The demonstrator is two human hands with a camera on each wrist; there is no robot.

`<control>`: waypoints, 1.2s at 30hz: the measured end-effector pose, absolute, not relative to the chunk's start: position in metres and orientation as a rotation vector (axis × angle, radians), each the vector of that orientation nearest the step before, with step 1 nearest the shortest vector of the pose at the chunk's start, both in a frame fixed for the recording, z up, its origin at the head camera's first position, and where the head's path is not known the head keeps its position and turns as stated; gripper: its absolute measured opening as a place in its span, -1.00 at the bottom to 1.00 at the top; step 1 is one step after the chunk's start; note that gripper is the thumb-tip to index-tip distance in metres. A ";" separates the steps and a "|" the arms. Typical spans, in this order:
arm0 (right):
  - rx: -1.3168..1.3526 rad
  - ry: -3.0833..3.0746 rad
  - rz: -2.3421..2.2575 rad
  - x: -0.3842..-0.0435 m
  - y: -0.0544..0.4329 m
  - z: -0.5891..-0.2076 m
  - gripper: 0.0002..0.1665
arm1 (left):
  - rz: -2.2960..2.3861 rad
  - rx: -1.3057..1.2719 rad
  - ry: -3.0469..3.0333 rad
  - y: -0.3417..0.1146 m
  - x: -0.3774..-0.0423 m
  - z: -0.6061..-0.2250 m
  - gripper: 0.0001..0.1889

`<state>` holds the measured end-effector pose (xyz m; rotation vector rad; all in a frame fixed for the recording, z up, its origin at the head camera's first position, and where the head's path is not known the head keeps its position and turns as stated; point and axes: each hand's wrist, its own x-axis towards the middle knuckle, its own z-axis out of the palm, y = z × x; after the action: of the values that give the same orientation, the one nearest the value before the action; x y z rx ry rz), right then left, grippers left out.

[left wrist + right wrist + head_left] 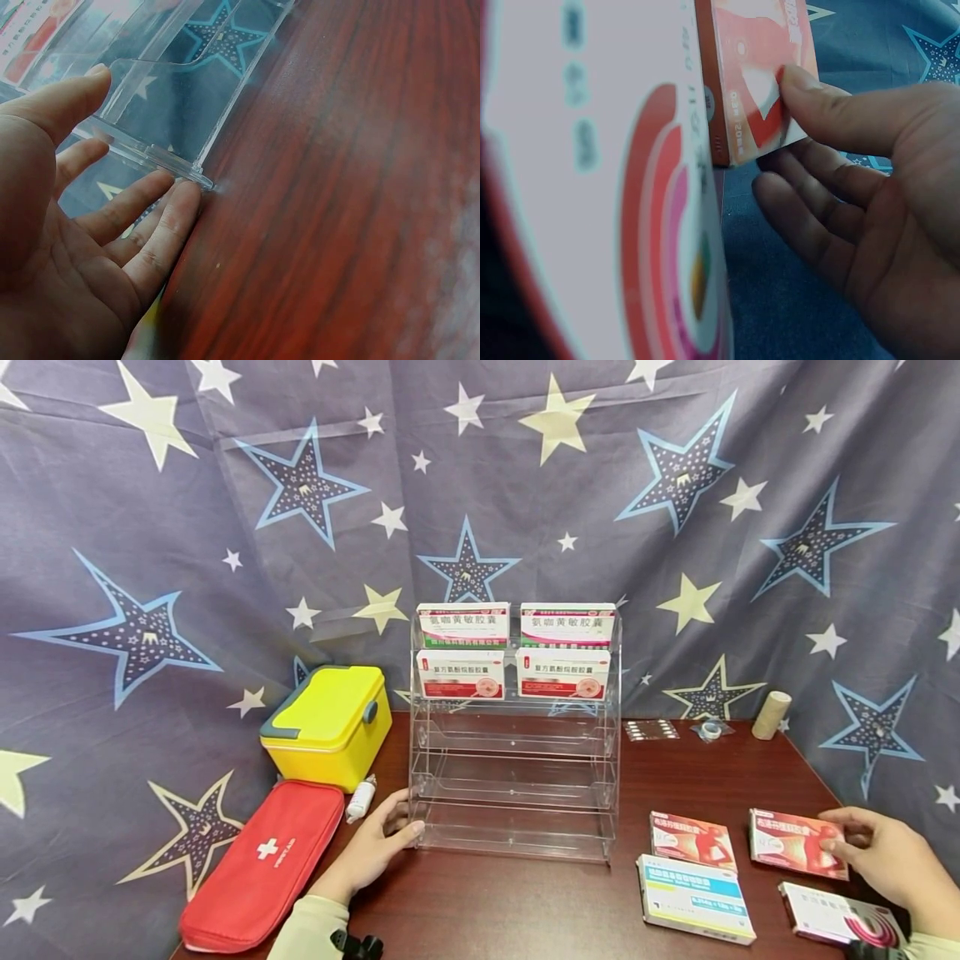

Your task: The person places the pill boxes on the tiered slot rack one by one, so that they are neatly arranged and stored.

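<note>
A clear acrylic tiered rack (pixel 513 793) stands mid-table, with medicine boxes in its top two tiers: two green-and-pink-trimmed boxes (pixel 463 628) above two red-and-white boxes (pixel 564 677). At the rack's lower left corner, my left hand (pixel 378 839) touches its edge with fairly straight fingers (pixel 154 251), the thumb apart from them. On the right, my right hand (pixel 888 856) pinches the right end of a red medicine box (pixel 797 843), thumb on its printed face. Nearby lie another red box (pixel 693 841), a blue-and-white box (pixel 693 897) and a white box with pink arcs (pixel 840 917).
A yellow case (pixel 326 735), a red first-aid pouch (pixel 262 868) and a small white bottle (pixel 361 799) are left of the rack. At the back right are a blister pack (pixel 651 730), a tape roll (pixel 708 730) and a rolled bandage (pixel 771 715). A starry curtain (pixel 510 485) hangs behind.
</note>
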<state>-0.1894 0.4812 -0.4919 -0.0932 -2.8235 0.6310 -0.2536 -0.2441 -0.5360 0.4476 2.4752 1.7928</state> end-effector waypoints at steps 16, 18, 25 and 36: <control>-0.204 -2.772 0.669 -0.187 0.478 -0.488 -0.69 | 1.817 0.432 2.458 -0.242 -0.254 -0.537 -0.41; -0.214 -2.743 0.679 -0.187 0.475 -0.486 -0.68 | 1.818 0.442 2.460 -0.242 -0.254 -0.537 -0.41; -0.254 -2.487 0.759 -0.185 0.449 -0.458 -0.65 | 1.817 0.443 2.464 -0.245 -0.253 -0.537 -0.41; 0.197 -2.179 0.948 -0.196 0.331 -0.349 -0.68 | 1.802 0.471 2.474 -0.244 -0.255 -0.537 -0.42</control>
<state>-0.1964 0.3311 -0.3486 0.1968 -2.1793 0.9483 -0.2551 -0.2445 -0.5368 0.4710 2.4736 1.8018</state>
